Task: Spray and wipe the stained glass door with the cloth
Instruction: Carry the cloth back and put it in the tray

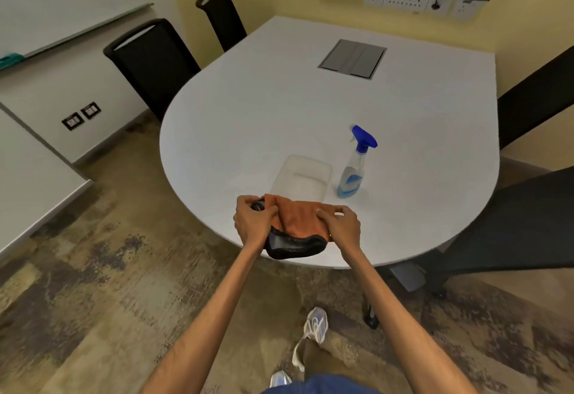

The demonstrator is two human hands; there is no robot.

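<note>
An orange cloth (299,219) with a dark grey underside lies at the near edge of the white table (279,108). My left hand (253,221) grips its left end with curled fingers. My right hand (340,223) pinches its right end. The dark side curls down over the table edge between my hands. A clear spray bottle (354,170) with a blue trigger head stands upright on the table, just beyond and to the right of my right hand. No glass door is in view.
A white rectangular tray (302,176) sits just behind the cloth. A grey cable hatch (352,58) is set into the far tabletop. Black chairs (152,61) stand to the left and right of the table. Patterned carpet (108,269) covers the floor.
</note>
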